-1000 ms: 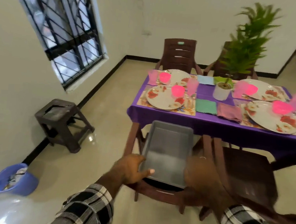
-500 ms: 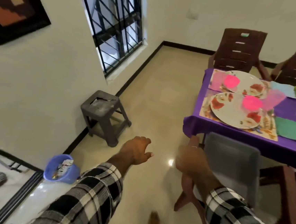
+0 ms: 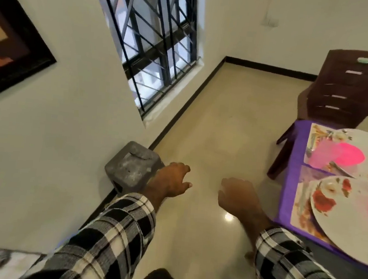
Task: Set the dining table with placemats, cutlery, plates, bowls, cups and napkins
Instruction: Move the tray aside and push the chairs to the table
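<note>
Purple-clothed dining table point(image 3: 287, 172), right of the right hand point(image 3: 239, 195): cut by the frame's right edge, as are both white floral plates point(image 3: 337, 212) and pink bowls point(image 3: 348, 155). Grey plastic stool point(image 3: 131, 168): part hidden behind the left hand point(image 3: 171, 179). Cutlery between the plates: too blurred to identify.

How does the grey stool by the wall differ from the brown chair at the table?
The grey stool is low, boxy and backless; the brown chair is taller, with a slatted backrest and armrests. The stool stands against the wall under the window; the chair stands at the purple-clothed table. The stool's top looks scuffed, the chair's surface glossy. Both stand on the floor, unoccupied.
</note>
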A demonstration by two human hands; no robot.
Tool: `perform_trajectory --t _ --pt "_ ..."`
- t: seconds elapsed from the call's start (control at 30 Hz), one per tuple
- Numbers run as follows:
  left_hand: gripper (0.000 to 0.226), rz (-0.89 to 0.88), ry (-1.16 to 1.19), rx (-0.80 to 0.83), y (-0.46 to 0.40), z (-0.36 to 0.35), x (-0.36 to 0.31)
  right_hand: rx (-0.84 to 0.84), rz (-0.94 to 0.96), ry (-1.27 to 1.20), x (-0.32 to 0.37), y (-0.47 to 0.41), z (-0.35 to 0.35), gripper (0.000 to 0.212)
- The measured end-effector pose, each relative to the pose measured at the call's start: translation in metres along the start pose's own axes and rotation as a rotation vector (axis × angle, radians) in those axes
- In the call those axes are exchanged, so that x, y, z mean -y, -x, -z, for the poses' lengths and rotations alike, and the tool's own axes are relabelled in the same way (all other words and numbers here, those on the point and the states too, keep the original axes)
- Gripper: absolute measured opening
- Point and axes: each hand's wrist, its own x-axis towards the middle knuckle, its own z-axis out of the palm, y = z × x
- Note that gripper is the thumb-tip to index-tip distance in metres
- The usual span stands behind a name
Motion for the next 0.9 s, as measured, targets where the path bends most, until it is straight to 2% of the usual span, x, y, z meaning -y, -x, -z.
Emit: perform_trajectory --t 0.23,0.33,0.43,0.63,0.8,0.9 --pt "0.061 -0.149 -0.014 -0.024 -0.220 0.063 -0.012 -0.019 -0.116 0.050 -0.086 -0.184 0.014 0.036" --pt "0.061 -0.227 -0.028 0.042 -0.315 0.084 -0.032 0.008 -0.192 0.027 -0.130 -0.246 0.027 0.035" --pt "0.060 -0.347 -0.127 0.132 -0.417 0.114 -0.064 -0.015 -0.308 0.001 -0.184 -0.304 0.044 0.031" --pt "0.057 -0.554 -0.220 0.116 -0.605 0.178 -0.154 -0.065 -0.541 -0.061 -0.306 -0.406 0.063 0.022" --pt "0.056 -0.587 -0.270 0.100 -0.760 0.215 -0.219 -0.096 -0.620 -0.100 -0.430 -0.522 0.081 0.026" --pt "0.057 -0.584 -0.286 0.112 -0.835 0.241 -0.248 -0.107 -0.627 -0.117 -0.493 -0.585 0.102 0.021"
